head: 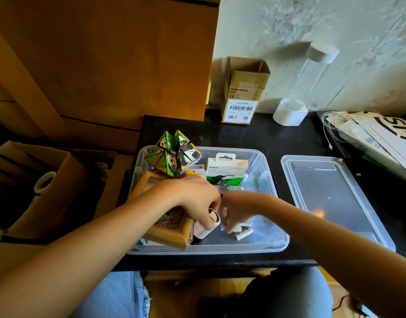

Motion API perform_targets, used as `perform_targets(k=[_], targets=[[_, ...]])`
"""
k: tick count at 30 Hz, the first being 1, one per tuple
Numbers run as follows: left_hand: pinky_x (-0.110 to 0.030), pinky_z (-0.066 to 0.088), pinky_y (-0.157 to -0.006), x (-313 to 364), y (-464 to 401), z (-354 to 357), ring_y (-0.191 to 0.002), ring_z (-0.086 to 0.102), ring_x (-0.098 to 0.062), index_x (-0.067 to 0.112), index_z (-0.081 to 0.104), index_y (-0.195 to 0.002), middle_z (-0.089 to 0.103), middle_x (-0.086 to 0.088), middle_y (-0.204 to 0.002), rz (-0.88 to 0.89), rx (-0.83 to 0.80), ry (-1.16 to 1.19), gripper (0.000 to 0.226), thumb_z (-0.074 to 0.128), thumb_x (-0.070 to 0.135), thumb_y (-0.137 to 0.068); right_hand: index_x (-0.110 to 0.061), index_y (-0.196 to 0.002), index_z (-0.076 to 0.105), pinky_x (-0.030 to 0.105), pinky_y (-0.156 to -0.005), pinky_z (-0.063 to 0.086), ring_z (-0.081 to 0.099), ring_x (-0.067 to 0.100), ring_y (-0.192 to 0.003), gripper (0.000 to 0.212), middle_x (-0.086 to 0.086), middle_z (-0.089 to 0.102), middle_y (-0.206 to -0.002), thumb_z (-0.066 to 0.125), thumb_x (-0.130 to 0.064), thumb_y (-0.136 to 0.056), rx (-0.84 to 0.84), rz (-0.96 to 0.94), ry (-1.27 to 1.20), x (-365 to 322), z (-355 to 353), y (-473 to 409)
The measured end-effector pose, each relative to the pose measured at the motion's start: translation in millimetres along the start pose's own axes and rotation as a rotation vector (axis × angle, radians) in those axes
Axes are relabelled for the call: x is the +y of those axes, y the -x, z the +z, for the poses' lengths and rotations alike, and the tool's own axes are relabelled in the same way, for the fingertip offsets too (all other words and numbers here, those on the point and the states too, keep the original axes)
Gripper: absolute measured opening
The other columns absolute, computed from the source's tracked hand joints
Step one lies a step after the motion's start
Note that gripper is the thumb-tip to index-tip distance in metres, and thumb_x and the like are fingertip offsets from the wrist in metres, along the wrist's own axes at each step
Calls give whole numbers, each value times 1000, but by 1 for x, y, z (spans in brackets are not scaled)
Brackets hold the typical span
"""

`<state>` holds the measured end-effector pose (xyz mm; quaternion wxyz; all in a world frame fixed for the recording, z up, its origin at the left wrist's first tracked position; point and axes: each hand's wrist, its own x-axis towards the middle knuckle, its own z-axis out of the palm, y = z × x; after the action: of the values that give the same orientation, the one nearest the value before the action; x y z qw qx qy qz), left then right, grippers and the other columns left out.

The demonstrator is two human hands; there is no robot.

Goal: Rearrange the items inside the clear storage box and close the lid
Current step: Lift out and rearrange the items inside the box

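Black tabletop (pixel 254 138), clear box (pixel 275 245) open, lid (pixel 330 191) lying just beside it.
Left hand (pixel 197 198) grips a small white bottle (pixel 209 228) inside the box; right hand (pixel 236 212) is blurred, fingers curled over small tubes (pixel 243 234), hold unclear.

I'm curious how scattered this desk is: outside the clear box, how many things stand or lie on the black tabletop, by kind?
Cardboard boxes: 1
Clear lids: 1
Tall clear tubes with white caps: 1
White tape rolls: 1
Piles of papers and cables: 1
Total: 5
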<state>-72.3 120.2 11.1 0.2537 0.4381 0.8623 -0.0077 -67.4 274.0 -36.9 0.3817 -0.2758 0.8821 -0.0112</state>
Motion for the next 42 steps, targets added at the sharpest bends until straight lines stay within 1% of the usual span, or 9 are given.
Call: perform_targets(k=[5, 9, 15, 22, 25, 27, 30, 36, 42], targets=[[-25, 34, -53, 2, 1, 0, -69, 51, -16, 29, 48, -70, 49, 10, -63, 2, 10, -36, 25, 63, 49, -74, -9, -103, 69, 27, -72, 43, 57, 22, -84, 24, 8, 69, -102, 69, -18, -80, -276, 27, 202, -5, 12, 6], [-26, 37, -57, 4, 2, -3, -77, 56, -16, 30, 57, -81, 51, 10, -68, 15, -6, -20, 20, 63, 48, -76, -5, -110, 60, 32, -70, 46, 59, 30, -95, 25, 12, 62, -103, 58, -13, -87, -173, 75, 426, -8, 31, 6], [-26, 41, -61, 4, 2, -2, -77, 56, -14, 31, 57, -82, 52, 12, -70, 9, -9, -6, 20, 62, 50, -76, -8, -121, 54, 31, -67, 40, 59, 27, -99, 42, 9, 60, -109, 67, -17, -82, -112, 179, 499, -6, 32, 4], [-28, 40, -67, 3, 2, 1, -84, 54, -16, 31, 64, -99, 55, 10, -83, 16, 20, -8, 26, 66, 43, -76, -7, -113, 60, 32, -66, 45, 58, 26, -93, 37, 7, 62, -99, 68, -25, -81, -63, 181, 358, -4, 27, 8], [-31, 40, -69, 3, 1, 3, -82, 53, -16, 30, 65, -101, 55, 10, -82, 4, 73, 22, 30, 66, 49, -77, -6, -117, 56, 31, -79, 52, 62, 25, -94, 51, 8, 66, -108, 71, -37, -79, -12, 36, -55, -3, 16, 13], [-29, 35, -61, 3, 0, 4, -75, 52, -16, 27, 65, -96, 54, 10, -75, -12, 115, 35, 33, 63, 55, -78, -16, -125, 46, 19, -61, 52, 65, 12, -78, 57, -2, 64, -107, 73, -37, -78, -20, -49, -434, -5, 8, 20], [-27, 37, -63, 4, -1, 7, -79, 55, -16, 27, 66, -102, 62, 8, -83, -50, 136, 76, 34, 63, 53, -79, -22, -127, 44, 16, -50, 51, 66, 7, -71, 55, -3, 64, -108, 68, -42, -81, -32, -45, -653, -2, 2, 25], [-30, 47, -76, 4, 2, 5, -90, 56, -11, 32, 58, -118, 65, 11, -105, -98, 156, 198, 38, 64, 24, -82, -16, -102, 65, 33, -76, 58, 66, 14, -72, 21, 6, 67, -102, 65, -31, -87, -38, 39, -389, 6, 12, 22], [-10, 30, -65, -5, 15, 8, -78, 45, 0, 33, 65, -109, 57, 16, -99, -119, 328, 293, 33, 55, 12, -84, -8, -107, 68, 37, -86, 55, 68, 20, -81, 29, 9, 70, -103, 66, -27, -86, -105, 83, -258, 0, 18, 15]])
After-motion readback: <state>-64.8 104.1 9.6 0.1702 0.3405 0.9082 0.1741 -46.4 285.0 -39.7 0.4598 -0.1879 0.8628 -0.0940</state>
